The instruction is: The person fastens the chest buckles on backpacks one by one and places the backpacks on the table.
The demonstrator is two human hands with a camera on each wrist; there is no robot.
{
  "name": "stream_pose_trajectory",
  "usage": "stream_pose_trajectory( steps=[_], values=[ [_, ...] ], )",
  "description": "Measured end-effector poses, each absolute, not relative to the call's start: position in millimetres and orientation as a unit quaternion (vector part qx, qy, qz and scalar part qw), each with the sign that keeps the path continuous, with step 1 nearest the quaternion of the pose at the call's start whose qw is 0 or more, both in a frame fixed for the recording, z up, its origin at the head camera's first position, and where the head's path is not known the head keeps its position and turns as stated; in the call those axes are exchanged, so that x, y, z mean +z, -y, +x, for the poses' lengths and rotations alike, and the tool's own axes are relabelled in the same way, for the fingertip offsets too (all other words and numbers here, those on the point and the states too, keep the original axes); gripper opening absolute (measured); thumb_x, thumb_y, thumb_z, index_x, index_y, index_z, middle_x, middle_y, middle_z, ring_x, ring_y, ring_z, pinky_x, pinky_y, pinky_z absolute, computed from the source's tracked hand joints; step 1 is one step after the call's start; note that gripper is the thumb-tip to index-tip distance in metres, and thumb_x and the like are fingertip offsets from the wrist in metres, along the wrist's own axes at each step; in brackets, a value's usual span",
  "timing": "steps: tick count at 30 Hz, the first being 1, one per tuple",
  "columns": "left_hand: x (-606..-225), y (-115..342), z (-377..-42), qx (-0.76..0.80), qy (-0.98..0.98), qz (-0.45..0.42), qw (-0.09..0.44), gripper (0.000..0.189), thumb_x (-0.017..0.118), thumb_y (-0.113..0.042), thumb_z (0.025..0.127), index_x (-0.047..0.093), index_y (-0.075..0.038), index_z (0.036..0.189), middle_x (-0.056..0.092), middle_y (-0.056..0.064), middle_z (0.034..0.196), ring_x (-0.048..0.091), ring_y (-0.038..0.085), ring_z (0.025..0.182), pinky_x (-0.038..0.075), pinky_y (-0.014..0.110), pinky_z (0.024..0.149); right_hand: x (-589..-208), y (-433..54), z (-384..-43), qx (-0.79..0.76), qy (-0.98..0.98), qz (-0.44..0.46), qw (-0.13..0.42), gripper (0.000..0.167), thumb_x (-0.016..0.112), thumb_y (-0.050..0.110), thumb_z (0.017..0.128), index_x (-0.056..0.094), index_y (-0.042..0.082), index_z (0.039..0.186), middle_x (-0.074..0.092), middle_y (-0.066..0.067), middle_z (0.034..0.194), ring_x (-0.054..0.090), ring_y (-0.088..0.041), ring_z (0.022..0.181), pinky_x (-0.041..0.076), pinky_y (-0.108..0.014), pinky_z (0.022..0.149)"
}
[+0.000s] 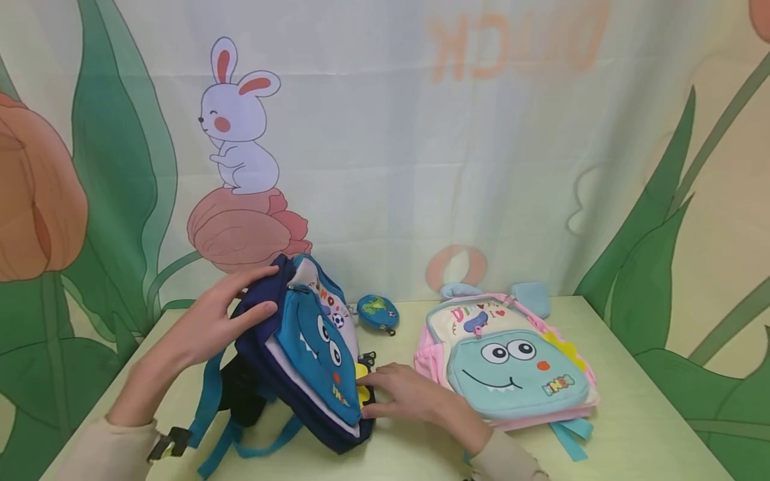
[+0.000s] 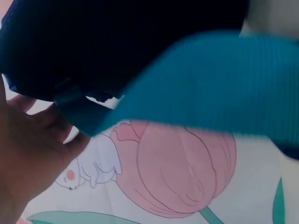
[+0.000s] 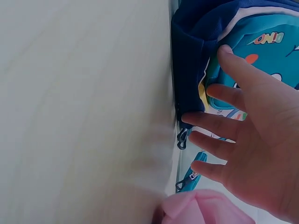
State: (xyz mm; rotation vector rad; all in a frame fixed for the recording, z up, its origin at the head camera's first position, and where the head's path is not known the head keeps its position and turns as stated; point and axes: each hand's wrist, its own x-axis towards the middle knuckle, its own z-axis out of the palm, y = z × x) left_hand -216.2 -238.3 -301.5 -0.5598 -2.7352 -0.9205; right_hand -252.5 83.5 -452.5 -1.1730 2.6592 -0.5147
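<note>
A navy and blue backpack (image 1: 319,347) with a cartoon dinosaur face stands tilted on the table, its front turned to the right. My left hand (image 1: 219,317) holds its upper corner, thumb and index finger on the navy side; other fingers are partly hidden. In the left wrist view, a blue strap (image 2: 205,88) crosses in front of the dark back, near the left hand (image 2: 37,144). My right hand (image 1: 415,394) touches the lower right side, beside yellow spikes (image 1: 362,384). The right wrist view shows that hand (image 3: 252,126) with fingers spread and fairly straight.
A pink and light-blue backpack (image 1: 511,367) lies to the right, face up. A small round blue pouch (image 1: 377,312) lies between the bags, toward the back. Loose blue straps (image 1: 265,447) trail at the front left. A printed curtain (image 1: 373,167) hangs behind the table.
</note>
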Motion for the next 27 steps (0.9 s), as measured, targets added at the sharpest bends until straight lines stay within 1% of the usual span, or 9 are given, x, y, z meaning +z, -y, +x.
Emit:
stream_pose_trajectory(
  steps=[2, 4, 5, 6, 12, 17, 21, 27],
  values=[
    [-298.3, 235.8, -214.9, -0.307, 0.928, -0.185, 0.103, 0.063, 0.059, -0.047, 0.096, 0.037, -0.029, 0.153, 0.038, 0.013, 0.157, 0.043, 0.04, 0.135, 0.04, 0.069, 0.101, -453.2, -79.5, -253.6, -0.171, -0.894, -0.404, 0.091, 0.058, 0.058, 0.059, 0.093, 0.058, 0.023, 0.139, 0.065, 0.005, 0.131, 0.055, -0.018, 0.125, 0.043, -0.038, 0.109],
    [-295.0, 232.9, -213.4, -0.299, 0.932, -0.176, 0.106, 0.065, 0.059, -0.05, 0.095, 0.037, -0.029, 0.153, 0.036, 0.013, 0.158, 0.037, 0.041, 0.141, 0.033, 0.072, 0.104, -454.0, -75.2, -255.2, -0.166, -0.891, -0.413, 0.088, 0.057, 0.058, 0.058, 0.094, 0.058, 0.022, 0.139, 0.064, 0.004, 0.133, 0.056, -0.019, 0.126, 0.043, -0.038, 0.109],
    [-293.4, 231.5, -212.6, -0.295, 0.934, -0.171, 0.108, 0.066, 0.059, -0.051, 0.095, 0.037, -0.029, 0.153, 0.036, 0.012, 0.158, 0.034, 0.041, 0.144, 0.031, 0.072, 0.105, -454.4, -73.2, -255.8, -0.165, -0.89, -0.417, 0.086, 0.057, 0.058, 0.057, 0.094, 0.058, 0.022, 0.139, 0.064, 0.004, 0.133, 0.056, -0.019, 0.126, 0.043, -0.037, 0.109],
    [-291.7, 230.1, -212.0, -0.291, 0.936, -0.167, 0.11, 0.067, 0.059, -0.052, 0.095, 0.037, -0.029, 0.153, 0.036, 0.013, 0.158, 0.033, 0.041, 0.144, 0.031, 0.073, 0.105, -454.7, -71.2, -256.4, -0.164, -0.888, -0.42, 0.086, 0.057, 0.058, 0.056, 0.095, 0.058, 0.022, 0.14, 0.064, 0.003, 0.134, 0.056, -0.019, 0.126, 0.043, -0.037, 0.109],
    [-281.6, 221.0, -208.6, -0.273, 0.942, -0.157, 0.114, 0.068, 0.057, -0.056, 0.094, 0.038, -0.028, 0.153, 0.037, 0.014, 0.157, 0.034, 0.042, 0.143, 0.031, 0.074, 0.104, -458.4, -61.4, -258.0, -0.161, -0.879, -0.442, 0.082, 0.056, 0.057, 0.053, 0.096, 0.057, 0.02, 0.141, 0.064, 0.002, 0.133, 0.057, -0.018, 0.125, 0.042, -0.035, 0.109],
    [-274.9, 212.3, -208.6, -0.265, 0.945, -0.156, 0.114, 0.067, 0.056, -0.059, 0.093, 0.04, -0.03, 0.151, 0.04, 0.011, 0.156, 0.036, 0.04, 0.142, 0.033, 0.072, 0.105, -460.1, -53.7, -257.3, -0.162, -0.872, -0.453, 0.09, 0.057, 0.055, 0.054, 0.097, 0.054, 0.02, 0.143, 0.063, 0.003, 0.135, 0.057, -0.017, 0.125, 0.042, -0.035, 0.11],
    [-270.1, 206.0, -209.2, -0.256, 0.946, -0.159, 0.117, 0.065, 0.056, -0.061, 0.093, 0.043, -0.031, 0.149, 0.041, 0.01, 0.155, 0.038, 0.038, 0.141, 0.035, 0.07, 0.105, -461.0, -47.6, -256.2, -0.158, -0.868, -0.463, 0.088, 0.057, 0.053, 0.054, 0.098, 0.054, 0.019, 0.144, 0.064, 0.003, 0.133, 0.058, -0.015, 0.124, 0.042, -0.032, 0.109],
    [-266.3, 195.9, -212.7, -0.236, 0.948, -0.171, 0.131, 0.062, 0.057, -0.062, 0.092, 0.05, -0.031, 0.144, 0.049, 0.007, 0.15, 0.045, 0.032, 0.136, 0.039, 0.064, 0.104, -464.2, -36.4, -255.4, -0.156, -0.859, -0.48, 0.094, 0.058, 0.051, 0.053, 0.099, 0.053, 0.016, 0.144, 0.061, 0.0, 0.138, 0.055, -0.016, 0.129, 0.04, -0.032, 0.11]
  ],
)
